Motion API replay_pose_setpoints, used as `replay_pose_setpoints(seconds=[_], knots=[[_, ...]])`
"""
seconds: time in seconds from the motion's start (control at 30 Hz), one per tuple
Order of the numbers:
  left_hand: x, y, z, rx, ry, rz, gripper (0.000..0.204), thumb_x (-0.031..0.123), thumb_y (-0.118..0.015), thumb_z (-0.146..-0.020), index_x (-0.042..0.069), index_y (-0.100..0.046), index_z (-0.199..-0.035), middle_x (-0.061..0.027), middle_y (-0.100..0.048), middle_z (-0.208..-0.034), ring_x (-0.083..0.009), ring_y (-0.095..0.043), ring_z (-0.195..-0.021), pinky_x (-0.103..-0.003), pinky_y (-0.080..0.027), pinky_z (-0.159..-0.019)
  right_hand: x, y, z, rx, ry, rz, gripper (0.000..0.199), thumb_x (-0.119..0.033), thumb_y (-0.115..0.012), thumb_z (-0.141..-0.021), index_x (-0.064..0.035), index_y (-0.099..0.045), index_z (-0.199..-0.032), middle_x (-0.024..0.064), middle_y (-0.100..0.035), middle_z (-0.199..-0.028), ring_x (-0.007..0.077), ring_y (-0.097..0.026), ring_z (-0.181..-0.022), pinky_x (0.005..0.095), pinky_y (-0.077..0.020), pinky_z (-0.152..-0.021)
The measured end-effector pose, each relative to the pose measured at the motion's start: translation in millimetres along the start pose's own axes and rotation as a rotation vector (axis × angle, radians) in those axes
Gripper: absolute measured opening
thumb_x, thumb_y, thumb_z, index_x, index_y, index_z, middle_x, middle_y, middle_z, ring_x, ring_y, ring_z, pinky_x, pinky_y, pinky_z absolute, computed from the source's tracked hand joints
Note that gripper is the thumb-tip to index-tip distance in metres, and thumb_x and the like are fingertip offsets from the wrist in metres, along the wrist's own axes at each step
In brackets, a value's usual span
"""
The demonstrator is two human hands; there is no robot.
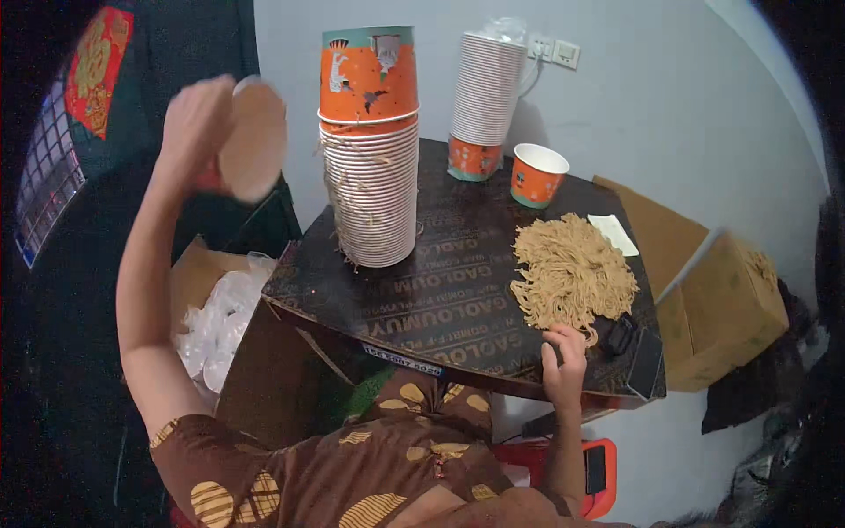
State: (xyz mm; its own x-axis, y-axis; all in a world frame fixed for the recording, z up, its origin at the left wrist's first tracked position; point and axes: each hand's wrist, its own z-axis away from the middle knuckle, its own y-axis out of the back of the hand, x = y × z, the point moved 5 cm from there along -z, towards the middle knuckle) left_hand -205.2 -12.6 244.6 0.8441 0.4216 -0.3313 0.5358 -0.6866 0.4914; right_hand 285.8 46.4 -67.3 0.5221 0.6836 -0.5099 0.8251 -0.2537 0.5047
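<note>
My left hand (201, 119) is raised at the far left, its fingers closed on a paper cup (255, 145). The cup is tilted and blurred, with a pale round face and a bit of orange showing. Low on the right, my right hand (565, 356) rests at the table's near edge, thumb apart from the fingers. Its fingertips touch the near side of a pile of tan looped strands (572, 268) that look like rubber bands. Between my hands stands a tall stack of upside-down paper cups (370, 189), tan strands sticking out between the rims.
A second cup stack (488, 97) in clear plastic and a single upright cup (539, 176) stand farther back on the dark table (440, 299). A small black object (619, 336) lies beside the pile. Cardboard boxes stand right (731, 308) and left (204, 264), the left one holding clear plastic (220, 321).
</note>
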Motion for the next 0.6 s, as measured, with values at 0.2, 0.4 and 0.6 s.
replay_pose_setpoints(seconds=[0.2,0.4,0.6], knots=[[33,-10,-127,0.212,-0.264,-0.395,0.016,0.02,-0.064,-0.083,0.008,-0.064,-0.095,-0.0098,-0.069,-0.092,-0.0265,-0.066,-0.085,-0.043,-0.049,-0.078,35,-14,18,0.049,-0.09,0.053,0.01,0.001,-0.063,-0.083,0.0032,-0.064,-0.093,0.0161,-0.064,-0.101,0.0334,-0.059,-0.099,0.0425,-0.0459,-0.09],[152,13,-130,0.341,-0.603,-0.664,0.018,0.024,-0.059,-0.088,0.008,-0.068,-0.086,-0.0082,-0.068,-0.078,-0.0195,-0.064,-0.075,-0.041,-0.045,-0.078,34,-12,16,0.071,-0.091,0.064,0.007,0.0,-0.06,-0.085,0.0035,-0.065,-0.09,0.0153,-0.066,-0.097,0.0324,-0.06,-0.095,0.0403,-0.0478,-0.087],[181,-18,-110,0.304,-0.743,-0.523,0.026,0.032,-0.063,-0.086,0.006,-0.068,-0.084,-0.0088,-0.065,-0.072,-0.0228,-0.061,-0.069,-0.043,-0.043,-0.085,35,-12,14,0.061,-0.11,0.027,0.009,0.0,-0.058,-0.086,0.0035,-0.065,-0.09,0.0152,-0.067,-0.095,0.0327,-0.061,-0.093,0.0402,-0.0478,-0.086]])
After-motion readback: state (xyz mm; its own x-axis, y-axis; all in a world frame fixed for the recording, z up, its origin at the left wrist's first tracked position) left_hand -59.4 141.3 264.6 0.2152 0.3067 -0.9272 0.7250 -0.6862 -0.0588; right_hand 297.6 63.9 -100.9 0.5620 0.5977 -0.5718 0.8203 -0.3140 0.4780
